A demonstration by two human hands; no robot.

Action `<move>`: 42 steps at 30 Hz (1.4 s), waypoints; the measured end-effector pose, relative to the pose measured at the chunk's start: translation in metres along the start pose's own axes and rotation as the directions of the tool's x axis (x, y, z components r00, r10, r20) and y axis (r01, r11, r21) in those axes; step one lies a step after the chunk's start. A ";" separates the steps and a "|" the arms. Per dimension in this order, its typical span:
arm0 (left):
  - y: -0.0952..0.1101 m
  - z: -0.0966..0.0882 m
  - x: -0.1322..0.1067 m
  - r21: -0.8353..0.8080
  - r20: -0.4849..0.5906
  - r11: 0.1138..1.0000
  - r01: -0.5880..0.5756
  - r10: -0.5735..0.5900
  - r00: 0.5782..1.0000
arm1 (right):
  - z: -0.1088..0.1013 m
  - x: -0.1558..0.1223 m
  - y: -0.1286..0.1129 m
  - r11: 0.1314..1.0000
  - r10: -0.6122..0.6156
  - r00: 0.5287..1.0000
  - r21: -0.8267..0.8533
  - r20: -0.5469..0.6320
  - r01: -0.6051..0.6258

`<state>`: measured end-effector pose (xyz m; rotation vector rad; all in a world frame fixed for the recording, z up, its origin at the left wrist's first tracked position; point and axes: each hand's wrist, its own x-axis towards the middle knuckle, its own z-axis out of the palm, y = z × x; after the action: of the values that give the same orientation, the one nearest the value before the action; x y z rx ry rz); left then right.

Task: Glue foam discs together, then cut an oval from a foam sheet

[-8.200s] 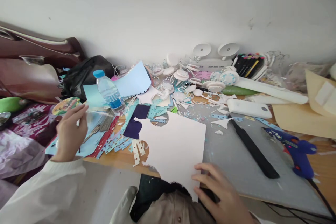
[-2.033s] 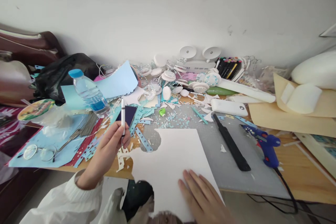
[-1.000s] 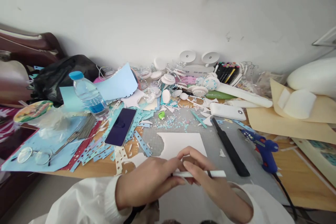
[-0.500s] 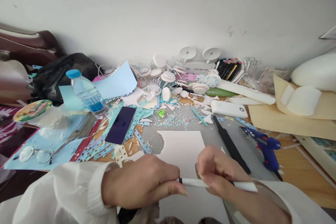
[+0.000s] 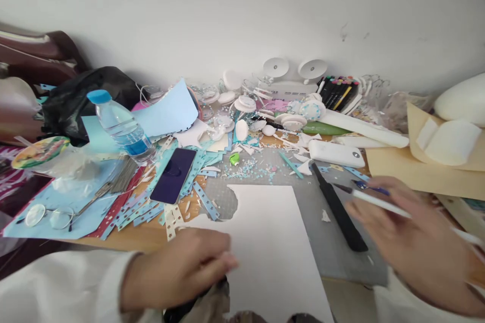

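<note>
My right hand [image 5: 413,245] is smeared by motion at the right. It is closed on a white pen [image 5: 373,202] whose dark tip points left above the grey cutting mat [image 5: 316,202]. My left hand [image 5: 182,268] rests at the table's front edge, fingers curled together. Whatever it holds is hidden. It touches the left edge of a white sheet [image 5: 269,234] with a ragged cut-out side, which lies on the mat between my hands.
A long black tool [image 5: 337,207] lies on the mat by my right hand. A phone [image 5: 173,175], water bottle [image 5: 119,126], glasses [image 5: 49,216] and blue paper scraps crowd the left. A white power bank [image 5: 335,153] and markers [image 5: 339,93] sit at the back.
My left hand brought the pen over the sheet and both hands held it. They then pulled apart. My right hand swung right with the pen, and my left dropped to the table edge.
</note>
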<state>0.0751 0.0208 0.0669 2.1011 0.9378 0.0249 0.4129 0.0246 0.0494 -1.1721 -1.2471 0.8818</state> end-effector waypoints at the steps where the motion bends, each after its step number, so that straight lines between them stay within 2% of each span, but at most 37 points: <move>1: 0.003 0.014 0.012 0.136 -0.015 0.987 -0.089 0.092 0.996 | 0.014 0.008 0.007 0.988 0.087 0.994 0.123 0.060 -0.094; 3: 0.009 0.046 0.039 0.358 -0.004 0.895 -0.268 0.289 0.957 | 0.042 0.022 0.019 0.929 0.181 0.970 0.294 0.165 -0.223; 5: 0.009 0.073 0.062 0.527 -0.041 0.770 -0.360 0.446 0.894 | 0.066 0.033 0.030 0.898 0.208 0.945 0.334 0.253 -0.287; 6: 0.007 0.084 0.071 0.609 -0.066 0.708 -0.358 0.495 0.866 | 0.076 0.036 0.035 0.904 0.206 0.937 0.312 0.281 -0.292; 8: 0.000 0.099 0.081 0.693 -0.102 0.637 -0.338 0.550 0.829 | 0.090 0.039 0.045 0.932 0.183 0.925 0.239 0.333 -0.271; 12: -0.012 0.108 0.087 0.714 -0.151 0.620 -0.326 0.591 0.792 | 0.108 0.034 0.068 0.975 0.123 0.871 0.104 0.475 -0.195; 16: -0.015 0.112 0.092 0.748 -0.254 0.605 -0.273 0.640 0.725 | 0.118 0.028 0.086 0.983 0.150 0.817 -0.172 0.557 -0.063; 19: -0.018 0.120 0.097 0.751 -0.281 0.614 -0.244 0.631 0.723 | 0.120 0.028 0.088 0.961 0.137 0.770 -0.273 0.623 0.049; 21: -0.023 0.127 0.100 0.750 -0.310 0.627 -0.212 0.616 0.725 | 0.119 0.029 0.086 0.963 0.144 0.758 -0.266 0.636 0.040; 22: -0.026 0.132 0.101 0.757 -0.323 0.624 -0.195 0.616 0.718 | 0.117 0.030 0.086 0.968 0.157 0.762 -0.249 0.628 0.006; 24: -0.031 0.140 0.103 0.771 -0.337 0.613 -0.172 0.623 0.706 | 0.113 0.031 0.086 0.986 0.157 0.805 -0.143 0.572 -0.091; 27: -0.034 0.145 0.105 0.744 -0.404 0.652 -0.147 0.614 0.678 | 0.107 0.034 0.089 0.969 0.138 0.900 0.133 0.413 -0.210; 29: -0.033 0.144 0.106 0.713 -0.453 0.688 -0.134 0.597 0.662 | 0.105 0.036 0.091 0.937 0.191 0.933 0.226 0.306 -0.266; 33: -0.028 0.133 0.106 0.686 -0.475 0.715 -0.138 0.583 0.659 | 0.105 0.040 0.091 0.917 0.331 0.924 0.165 0.188 -0.362; 36: -0.024 0.125 0.104 0.679 -0.446 0.712 -0.178 0.593 0.670 | 0.108 0.040 0.088 0.922 0.367 0.917 0.073 0.156 -0.381; 38: -0.023 0.122 0.103 0.686 -0.416 0.697 -0.210 0.612 0.673 | 0.111 0.040 0.086 0.938 0.346 0.933 -0.004 0.100 -0.348; 42: -0.022 0.118 0.101 0.699 -0.379 0.677 -0.232 0.625 0.683 | 0.114 0.039 0.084 0.956 0.194 0.981 -0.224 0.002 -0.188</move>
<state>0.1726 0.0137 -0.0562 2.9996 0.7791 0.8062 0.3151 0.0997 -0.0301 -1.4849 -1.2918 0.9160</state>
